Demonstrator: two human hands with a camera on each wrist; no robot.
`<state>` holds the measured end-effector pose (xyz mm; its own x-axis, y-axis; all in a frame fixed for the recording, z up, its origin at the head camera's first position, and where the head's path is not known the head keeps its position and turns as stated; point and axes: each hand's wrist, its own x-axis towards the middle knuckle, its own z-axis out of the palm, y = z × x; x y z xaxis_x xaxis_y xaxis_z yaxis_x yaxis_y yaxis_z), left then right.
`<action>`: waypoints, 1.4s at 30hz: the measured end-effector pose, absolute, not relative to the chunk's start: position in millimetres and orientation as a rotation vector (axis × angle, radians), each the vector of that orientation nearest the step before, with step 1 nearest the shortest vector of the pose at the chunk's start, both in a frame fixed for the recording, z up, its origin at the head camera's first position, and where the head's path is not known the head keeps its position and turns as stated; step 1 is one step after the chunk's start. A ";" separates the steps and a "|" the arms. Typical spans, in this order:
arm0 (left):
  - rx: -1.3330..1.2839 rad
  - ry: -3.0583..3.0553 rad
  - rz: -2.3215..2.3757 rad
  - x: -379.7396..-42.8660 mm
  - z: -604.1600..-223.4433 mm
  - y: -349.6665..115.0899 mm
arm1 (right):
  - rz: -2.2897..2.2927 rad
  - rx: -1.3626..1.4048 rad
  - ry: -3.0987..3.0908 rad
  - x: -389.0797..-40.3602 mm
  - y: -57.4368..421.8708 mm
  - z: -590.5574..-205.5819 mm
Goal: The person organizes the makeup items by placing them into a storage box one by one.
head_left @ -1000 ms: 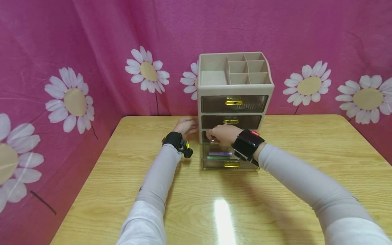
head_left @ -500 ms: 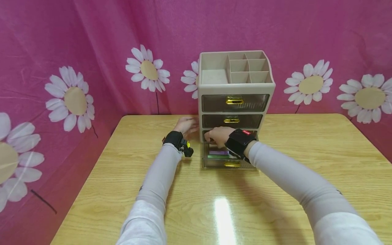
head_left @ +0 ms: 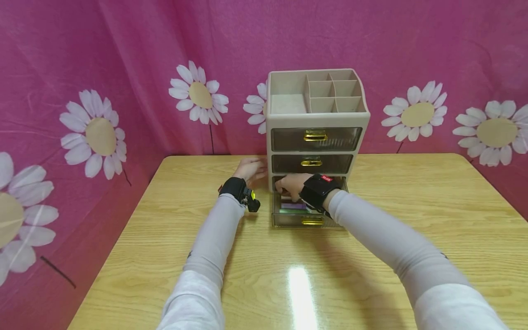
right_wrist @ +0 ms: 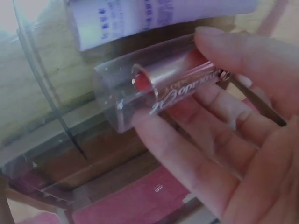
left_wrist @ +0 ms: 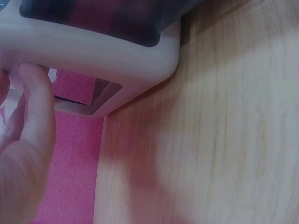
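A beige drawer organizer [head_left: 317,120] stands on the table with its bottom clear drawer [head_left: 288,222] pulled out. My right hand [head_left: 292,185] is inside that drawer. Between its thumb and fingers it holds a lipstick [right_wrist: 175,81] with a clear cap, seen close in the right wrist view and mostly hidden from the head. Beside the lipstick lies a lilac tube [right_wrist: 163,21] with printed lettering; a green item [head_left: 293,211] shows in front of it. My left hand [head_left: 250,169] rests its fingers against the organizer's left side, near a cutout [left_wrist: 79,88] in the wall.
Two upper drawers with gold handles [head_left: 315,136] are closed. On top of the organizer are several divided compartments [head_left: 321,89]. The wooden table [head_left: 177,256] reaches back to a pink curtain [head_left: 231,46] printed with daisies.
My right hand has moved left and slightly lower into the bottom drawer, and more of the drawer's right side shows. The left hand stays against the organizer.
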<state>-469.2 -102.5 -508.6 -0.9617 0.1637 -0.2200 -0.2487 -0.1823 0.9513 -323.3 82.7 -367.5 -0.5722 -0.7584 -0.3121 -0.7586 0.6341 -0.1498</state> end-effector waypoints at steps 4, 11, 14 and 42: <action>-0.074 1.834 2.212 -447.3 -489.0 -99.9 | 0.006 -1.220 2.476 -325.6 83.3 -371.1; -0.171 1.956 2.101 -357.8 -393.5 -84.0 | 0.046 -1.193 2.492 -323.6 82.0 -370.2; -0.181 1.945 2.091 -340.4 -374.1 -82.6 | 0.034 -1.212 2.490 -324.1 83.2 -369.5; -0.181 1.908 2.152 -341.4 -376.7 -82.6 | -0.258 -1.474 3.011 -208.9 133.8 -311.6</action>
